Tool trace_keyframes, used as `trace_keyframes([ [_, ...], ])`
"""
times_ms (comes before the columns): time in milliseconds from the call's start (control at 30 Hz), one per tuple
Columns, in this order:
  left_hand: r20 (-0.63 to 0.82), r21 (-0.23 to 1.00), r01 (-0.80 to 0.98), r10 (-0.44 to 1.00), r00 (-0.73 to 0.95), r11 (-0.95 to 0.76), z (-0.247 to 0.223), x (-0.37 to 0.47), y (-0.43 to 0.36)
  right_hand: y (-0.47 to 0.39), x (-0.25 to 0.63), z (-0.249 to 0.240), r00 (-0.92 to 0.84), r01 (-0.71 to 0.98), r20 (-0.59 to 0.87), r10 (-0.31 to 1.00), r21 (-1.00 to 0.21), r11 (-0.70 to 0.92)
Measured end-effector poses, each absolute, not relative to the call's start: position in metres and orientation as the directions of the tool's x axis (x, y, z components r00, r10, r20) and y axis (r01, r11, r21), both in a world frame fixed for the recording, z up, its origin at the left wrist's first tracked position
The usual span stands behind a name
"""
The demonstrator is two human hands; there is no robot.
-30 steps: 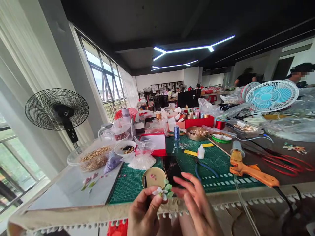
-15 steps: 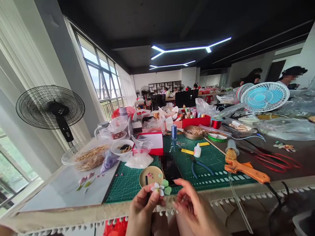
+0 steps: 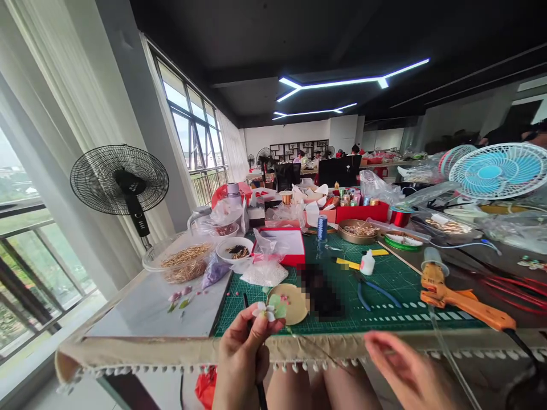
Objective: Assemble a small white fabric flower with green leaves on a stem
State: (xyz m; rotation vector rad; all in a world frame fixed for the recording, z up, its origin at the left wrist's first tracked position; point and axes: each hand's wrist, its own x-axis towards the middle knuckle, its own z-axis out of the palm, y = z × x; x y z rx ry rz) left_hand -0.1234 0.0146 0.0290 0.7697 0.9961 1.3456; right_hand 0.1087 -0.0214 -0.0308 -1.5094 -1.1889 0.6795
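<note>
Pinching a small white-and-green fabric flower [image 3: 269, 310] between thumb and fingertips, the left hand [image 3: 241, 356] holds it above the table edge [image 3: 171, 356] — right hand [image 3: 404, 373] apart, loosely spread, blurred.

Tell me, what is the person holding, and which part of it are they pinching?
The left hand pinches a small white flower with green leaves from just beneath the petals, between thumb and fingertips. The right hand looks open; whether it holds anything cannot be told.
</note>
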Motion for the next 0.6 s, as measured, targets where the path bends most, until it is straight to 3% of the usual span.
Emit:
trace_keyframes([
  [67, -0.136, 0.901, -0.422, 0.989, -0.065, 0.096, 0.029, -0.130, 0.012, -0.012, 0.096, -0.011, 0.386, 0.569, 0.469, 0.795, -0.799, 0.195],
  [100, -0.135, 0.903, -0.419, 0.988, -0.072, 0.093, 0.029, -0.133, 0.011, -0.008, 0.083, -0.002, 0.358, 0.589, 0.541, 0.761, -0.764, 0.265],
  [167, -0.126, 0.907, -0.414, 0.988, -0.091, 0.077, 0.027, -0.139, 0.010, -0.002, 0.050, 0.010, 0.192, 0.447, 0.470, 0.862, -0.824, 0.349],
  [233, -0.114, 0.909, -0.414, 0.986, -0.121, 0.054, 0.025, -0.146, 0.010, 0.003, 0.017, 0.013, -0.063, 0.270, 0.273, 0.960, -0.921, 0.280],
  [300, -0.097, 0.912, -0.410, 0.982, -0.162, 0.023, 0.021, -0.153, 0.010, 0.008, -0.008, 0.008, -0.183, 0.193, 0.174, 0.968, -0.959, 0.208],
  [433, -0.031, 0.928, -0.370, 0.981, -0.193, -0.043, 0.017, -0.159, 0.008, 0.019, -0.021, 0.001, -0.076, 0.138, 0.333, 0.940, -0.930, 0.340],
  [500, 0.028, 0.933, -0.347, 0.983, -0.180, -0.090, 0.015, -0.157, 0.005, 0.023, -0.016, 0.004, -0.149, 0.137, 0.393, 0.907, -0.901, 0.413],
  [600, 0.083, 0.948, -0.294, 0.985, -0.152, -0.126, 0.014, -0.150, -0.001, 0.025, -0.002, 0.012, -0.294, 0.142, 0.361, 0.885, -0.899, 0.414],
])
